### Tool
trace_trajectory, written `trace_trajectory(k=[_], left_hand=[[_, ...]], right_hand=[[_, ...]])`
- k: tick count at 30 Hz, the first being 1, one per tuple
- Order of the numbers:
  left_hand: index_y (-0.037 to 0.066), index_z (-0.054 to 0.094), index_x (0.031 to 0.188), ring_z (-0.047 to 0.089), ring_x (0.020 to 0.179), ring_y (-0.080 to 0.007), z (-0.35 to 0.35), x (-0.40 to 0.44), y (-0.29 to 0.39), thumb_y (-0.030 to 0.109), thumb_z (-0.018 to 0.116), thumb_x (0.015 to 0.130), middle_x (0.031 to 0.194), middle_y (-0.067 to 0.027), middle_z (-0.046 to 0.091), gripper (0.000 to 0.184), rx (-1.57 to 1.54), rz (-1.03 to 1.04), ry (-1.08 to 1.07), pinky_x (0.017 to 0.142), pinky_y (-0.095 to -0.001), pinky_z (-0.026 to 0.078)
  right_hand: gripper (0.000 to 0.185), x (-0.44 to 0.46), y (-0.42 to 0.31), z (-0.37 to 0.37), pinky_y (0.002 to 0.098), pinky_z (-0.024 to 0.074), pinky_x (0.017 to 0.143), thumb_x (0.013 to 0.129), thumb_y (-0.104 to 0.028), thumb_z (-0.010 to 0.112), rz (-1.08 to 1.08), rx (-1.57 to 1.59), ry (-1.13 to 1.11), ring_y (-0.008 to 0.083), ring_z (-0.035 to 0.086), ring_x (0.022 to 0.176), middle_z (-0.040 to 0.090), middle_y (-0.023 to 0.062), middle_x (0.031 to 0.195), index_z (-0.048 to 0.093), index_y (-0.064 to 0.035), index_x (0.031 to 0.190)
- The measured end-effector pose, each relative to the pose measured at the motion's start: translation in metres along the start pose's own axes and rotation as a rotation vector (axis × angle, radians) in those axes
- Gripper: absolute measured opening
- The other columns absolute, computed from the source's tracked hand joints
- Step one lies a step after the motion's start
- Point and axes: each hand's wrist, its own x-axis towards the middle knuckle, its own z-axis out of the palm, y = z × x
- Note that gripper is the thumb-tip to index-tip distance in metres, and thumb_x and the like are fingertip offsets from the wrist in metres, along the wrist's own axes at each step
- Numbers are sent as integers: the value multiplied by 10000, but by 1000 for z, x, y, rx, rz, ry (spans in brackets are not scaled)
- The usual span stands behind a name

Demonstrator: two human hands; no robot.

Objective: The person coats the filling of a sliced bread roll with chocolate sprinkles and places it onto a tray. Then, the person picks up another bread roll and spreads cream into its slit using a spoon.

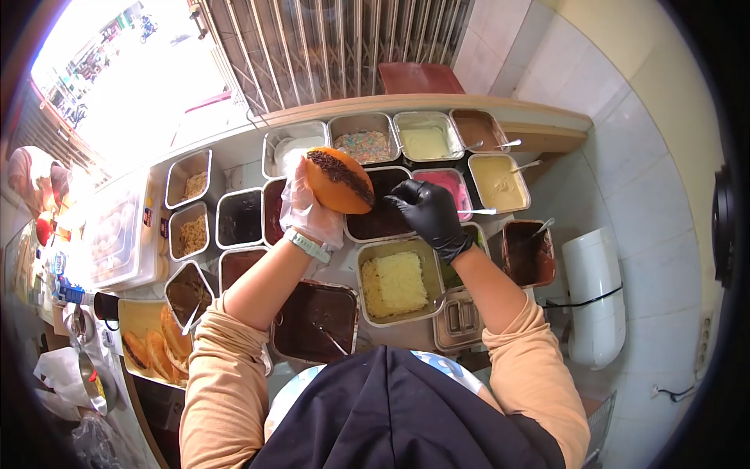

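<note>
My left hand (303, 207), in a clear plastic glove and wearing a pale watch, holds up a golden-brown bun (328, 184). A band of dark chocolate sprinkles (341, 173) runs along the bun's side. Just right of it, my right hand (428, 215) in a black glove has its fingers curled and pinched together. Whatever may be between those fingertips is too small to make out. They hover over the right side of a metal tray of dark contents (383, 224), which lies partly behind the bun.
Around my hands stand metal tubs: grated cheese (398, 285), dark chocolate spread (308, 320), pink spread (445, 184), coloured sprinkles (363, 146) and chopped nuts (191, 234). Several have spoons sticking out. Filled breads (160, 352) lie lower left. A white appliance (591, 301) is at the right.
</note>
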Motion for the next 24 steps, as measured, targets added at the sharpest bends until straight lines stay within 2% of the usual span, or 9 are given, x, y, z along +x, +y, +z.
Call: trace_trajectory(k=[2,5,9,10,13,18,22,24], left_hand=[[88,519,1182,581,1072,-307,-1,0,-2,465,482,932,1125,-132,606,454,-13,0,-22,976,-483,453],[80,512,1193,584,1069,-303,-2,0,-6,471,463,936,1138,-134,604,471,-2,-6,-45,981,-479,452],[64,510,1225,583,1071,-333,1,-2,-10,506,421,937,1174,-165,591,535,40,-107,-65,985,-472,447],[58,511,1234,582,1072,-347,3,-4,-10,519,407,936,1185,-180,586,558,44,-137,-68,984,-470,446],[53,512,1238,586,1062,-350,11,-11,-13,513,403,936,1180,-189,587,561,72,-52,-50,978,-466,446],[58,525,1226,587,1060,-340,6,-10,-14,490,423,927,1159,-180,600,535,-3,-98,-106,965,-459,450],[60,533,1212,579,1071,-340,13,-13,-15,484,441,920,1150,-178,601,522,53,-86,-45,965,-459,449],[61,534,1209,579,1069,-337,8,-10,-19,485,438,924,1149,-175,600,519,23,-93,-83,968,-457,447]], right_hand=[[326,1,-11,-3,389,482,812,793,-253,718,-96,-203,7,286,632,925,668,128,1012,670,-89,1071],[457,3,-26,12,463,385,947,803,-373,684,-416,-165,213,328,510,1140,532,126,1309,612,-182,1212],[572,-2,-39,31,540,233,1042,851,-492,553,-433,-321,57,373,285,1333,276,43,1529,481,-278,1376],[582,0,-37,33,542,231,1044,853,-490,551,-423,-335,59,376,276,1340,270,40,1532,465,-279,1388],[611,7,-34,37,547,224,1049,858,-487,542,-412,-360,65,385,260,1351,253,38,1541,420,-281,1420],[644,11,-28,39,555,218,1048,863,-494,535,-406,-362,77,395,262,1352,225,63,1552,372,-283,1448],[643,10,-33,38,553,206,1067,862,-506,533,-407,-338,44,396,249,1363,220,79,1551,381,-277,1444],[640,10,-35,39,552,194,1080,867,-517,523,-420,-371,35,394,241,1370,220,79,1550,382,-276,1443]])
